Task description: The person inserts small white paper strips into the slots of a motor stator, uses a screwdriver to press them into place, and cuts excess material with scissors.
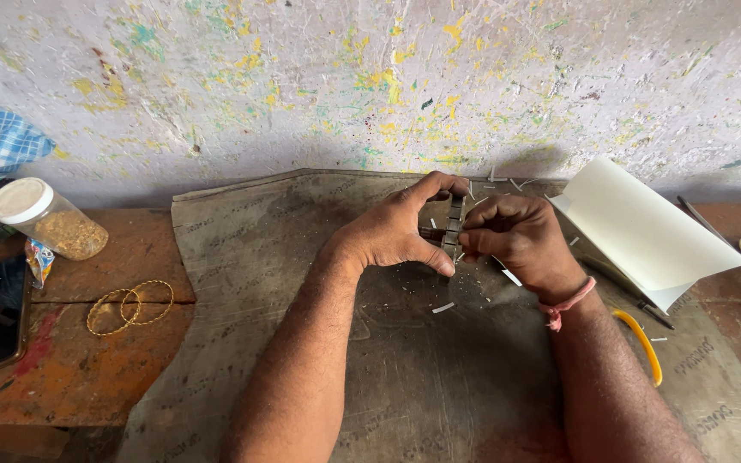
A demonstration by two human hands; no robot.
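Small dark metal cross-shaped tool (451, 228) is pinched between left hand (396, 230) and right hand (515, 237), both closed on it, just above grey mat-covered surface (302, 257). Risk: slip likely, fingertip grip only; white paper slivers (443, 307) easily scattered.

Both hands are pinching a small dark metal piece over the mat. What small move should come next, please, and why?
Probably keep the left hand steady as the brace and let the right hand make a small adjustment on the dark metal piece. Both hands pinch it just above the brown mat, and white scraps lie around it, so fine work seems underway.
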